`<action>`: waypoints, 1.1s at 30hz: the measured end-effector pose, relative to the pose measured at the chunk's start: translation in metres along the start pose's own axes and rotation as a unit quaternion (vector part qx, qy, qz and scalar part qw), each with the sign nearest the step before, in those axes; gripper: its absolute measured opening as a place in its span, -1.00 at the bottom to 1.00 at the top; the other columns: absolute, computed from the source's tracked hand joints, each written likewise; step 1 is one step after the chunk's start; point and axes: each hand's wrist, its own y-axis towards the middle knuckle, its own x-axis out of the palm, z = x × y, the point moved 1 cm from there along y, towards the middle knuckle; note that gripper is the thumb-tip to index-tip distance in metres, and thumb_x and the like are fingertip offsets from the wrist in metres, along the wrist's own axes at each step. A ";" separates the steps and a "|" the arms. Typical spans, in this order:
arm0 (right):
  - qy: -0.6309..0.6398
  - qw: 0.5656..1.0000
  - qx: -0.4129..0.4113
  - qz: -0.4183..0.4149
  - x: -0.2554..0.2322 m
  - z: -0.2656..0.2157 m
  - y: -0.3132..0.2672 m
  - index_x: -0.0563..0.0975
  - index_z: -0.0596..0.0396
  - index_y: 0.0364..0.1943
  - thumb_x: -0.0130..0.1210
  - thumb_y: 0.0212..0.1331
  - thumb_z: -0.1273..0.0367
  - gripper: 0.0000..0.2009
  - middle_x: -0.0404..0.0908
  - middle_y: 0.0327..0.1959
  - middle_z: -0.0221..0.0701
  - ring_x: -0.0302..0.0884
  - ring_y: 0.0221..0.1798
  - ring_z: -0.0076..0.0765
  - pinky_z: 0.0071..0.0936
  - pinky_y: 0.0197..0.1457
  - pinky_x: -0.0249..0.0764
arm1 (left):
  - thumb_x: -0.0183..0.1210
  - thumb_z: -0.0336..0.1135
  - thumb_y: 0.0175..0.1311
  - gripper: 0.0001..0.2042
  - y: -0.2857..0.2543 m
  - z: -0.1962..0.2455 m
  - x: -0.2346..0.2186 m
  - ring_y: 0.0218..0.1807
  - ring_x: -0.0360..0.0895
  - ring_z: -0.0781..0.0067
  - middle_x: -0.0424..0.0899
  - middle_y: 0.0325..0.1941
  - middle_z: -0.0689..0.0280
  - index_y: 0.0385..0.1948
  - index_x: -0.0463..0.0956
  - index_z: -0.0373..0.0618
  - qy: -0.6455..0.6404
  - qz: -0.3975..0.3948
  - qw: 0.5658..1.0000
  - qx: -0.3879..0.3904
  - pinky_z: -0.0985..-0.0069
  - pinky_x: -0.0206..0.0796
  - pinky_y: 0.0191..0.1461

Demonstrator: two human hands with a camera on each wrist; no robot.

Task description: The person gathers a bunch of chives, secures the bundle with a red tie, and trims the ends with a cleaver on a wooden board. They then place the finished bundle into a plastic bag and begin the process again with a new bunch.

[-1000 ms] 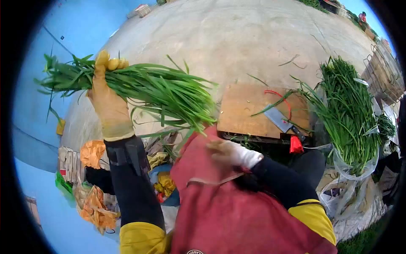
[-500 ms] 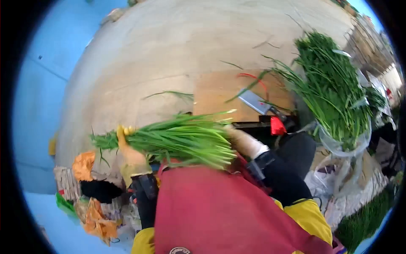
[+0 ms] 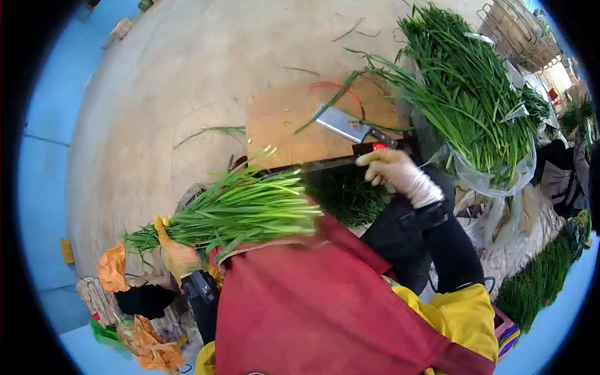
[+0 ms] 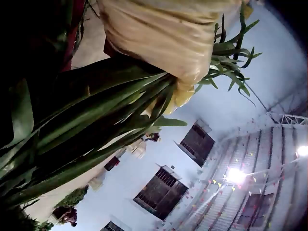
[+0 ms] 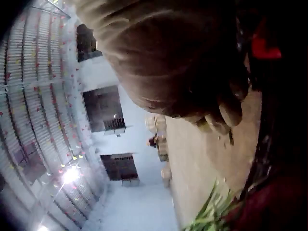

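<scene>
Nearest, at the bottom centre of the head view, a dark red apron (image 3: 319, 300) spreads over the person's front. Just above it, left of centre, lies the bundle of long green leaves (image 3: 250, 206), its pale stem ends pointing right and its upper edge at the apron's top. The left hand (image 3: 180, 257), in a yellowish glove, grips the bundle near its leafy left end, thumb raised. The right hand (image 3: 400, 175), gloved too, is well apart from the bundle, right of centre—fingers loosely bent, nothing seen in them—near the front edge of a wooden board (image 3: 275, 125).

On the board lie a cleaver (image 3: 340, 120), its black handle toward the lower right, and a red cord (image 3: 355, 94) curving behind it. To the right, a large heap of greens (image 3: 462, 94) sits in a clear plastic bag (image 3: 494, 182). Farther off, a wire-handled crate (image 3: 519, 37) stands at the upper right—and at the far left rises a blue wall (image 3: 50, 119).
</scene>
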 end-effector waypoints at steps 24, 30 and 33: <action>-0.497 0.868 0.021 -0.016 -0.137 0.064 0.007 0.63 0.08 -0.07 -0.05 0.25 0.35 -0.71 0.66 -0.06 -0.15 0.55 0.09 -0.01 -0.26 0.19 0.44 | 0.23 -0.05 0.30 -0.79 0.003 -0.021 0.063 -0.36 0.57 0.55 0.66 -0.42 0.48 -0.45 0.58 0.09 0.101 -0.043 0.994 -0.025 0.50 0.45 -0.24; -0.587 0.785 0.160 -0.120 -0.151 0.095 0.029 0.63 0.08 -0.04 -0.06 0.25 0.34 -0.69 0.66 -0.05 -0.18 0.54 0.12 -0.02 -0.25 0.22 0.42 | 0.17 0.02 0.33 -0.72 0.035 -0.017 0.035 -0.20 0.57 0.43 0.64 -0.24 0.39 -0.24 0.58 0.02 0.163 -0.055 0.985 -0.004 0.38 0.47 -0.09; -0.435 0.900 0.005 0.026 -0.150 0.086 -0.011 0.60 0.09 0.02 -0.06 0.28 0.32 -0.68 0.66 -0.03 -0.18 0.55 0.12 -0.04 -0.28 0.21 0.43 | 0.14 0.04 0.34 -0.69 0.048 -0.015 0.027 -0.13 0.56 0.39 0.64 -0.17 0.33 -0.17 0.57 0.00 0.151 -0.080 0.985 -0.031 0.36 0.45 -0.01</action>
